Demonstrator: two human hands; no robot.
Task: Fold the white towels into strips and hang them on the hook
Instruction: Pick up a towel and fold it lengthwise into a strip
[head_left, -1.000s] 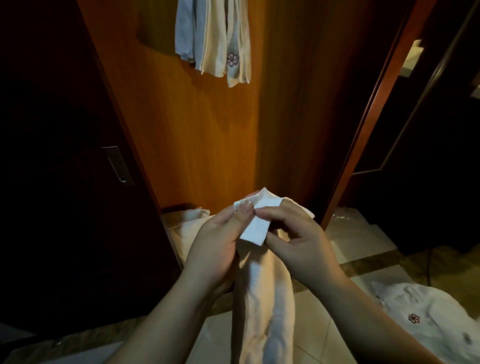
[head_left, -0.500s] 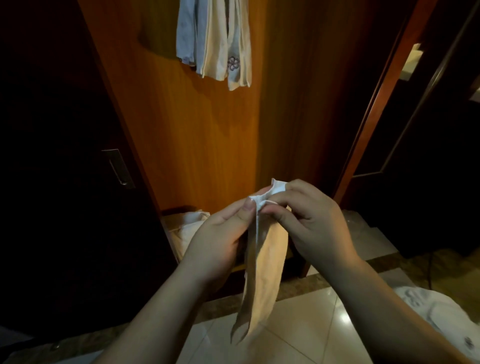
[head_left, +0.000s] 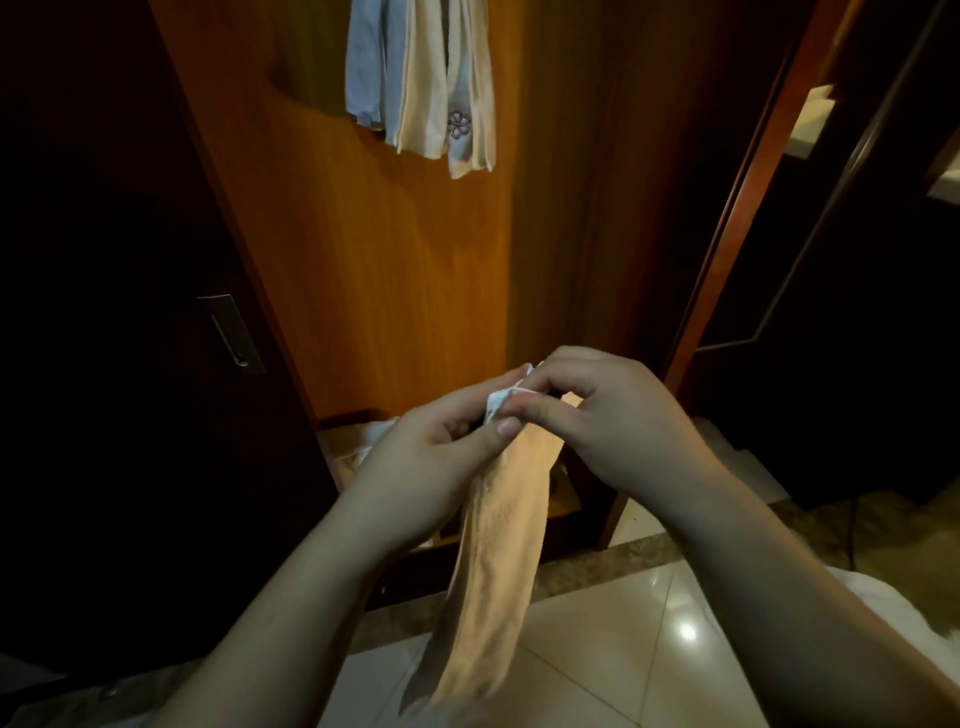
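Head view: both hands pinch a towel strip.
Left hand (head_left: 436, 457) and right hand (head_left: 608, 421) grip the towel's (head_left: 498, 545) top (rest hangs down).

Folded white towel strip (head_left: 493, 561), hanging

White towel (head_left: 493, 561), orange-brown wood panel (head_left: 374, 270)

the towel (head_left: 498, 525), a loose wide fold a second ago, now hangs below the grip as a narrow strip. its white corner, then sticking up above the fingers, is nearly hidden between the left hand (head_left: 431, 457) and right hand (head_left: 618, 421), which have closed together.
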